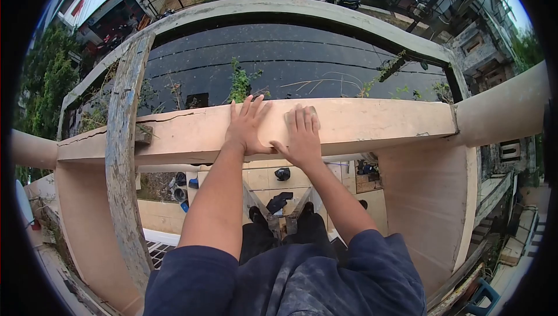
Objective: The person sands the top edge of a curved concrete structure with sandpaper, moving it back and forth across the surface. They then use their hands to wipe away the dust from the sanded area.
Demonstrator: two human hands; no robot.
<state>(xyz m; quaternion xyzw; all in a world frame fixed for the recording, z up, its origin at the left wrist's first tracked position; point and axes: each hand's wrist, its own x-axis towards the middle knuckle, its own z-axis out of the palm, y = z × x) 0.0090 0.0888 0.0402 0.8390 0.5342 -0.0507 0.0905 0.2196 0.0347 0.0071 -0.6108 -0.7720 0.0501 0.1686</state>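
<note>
My left hand (249, 125) lies flat on top of the peach-painted concrete beam (378, 119), its fingers spread and nothing in it. Close beside it on the right, my right hand (302, 139) presses a small greenish piece of sandpaper (315, 111) against the same surface. Its fingers are together over the sheet and the thumb points out toward the left hand. Only the sheet's edges show around the fingers, so its grit side is hidden. A dark crack runs along the beam's left part.
A weathered wooden plank (123, 142) leans across the beam at left, near a small wood block (143, 135). My feet stand high on a wooden ladder (302, 203) above a tiled floor (264, 176). Round columns (503, 110) flank the beam; plants (241, 81) grow behind it.
</note>
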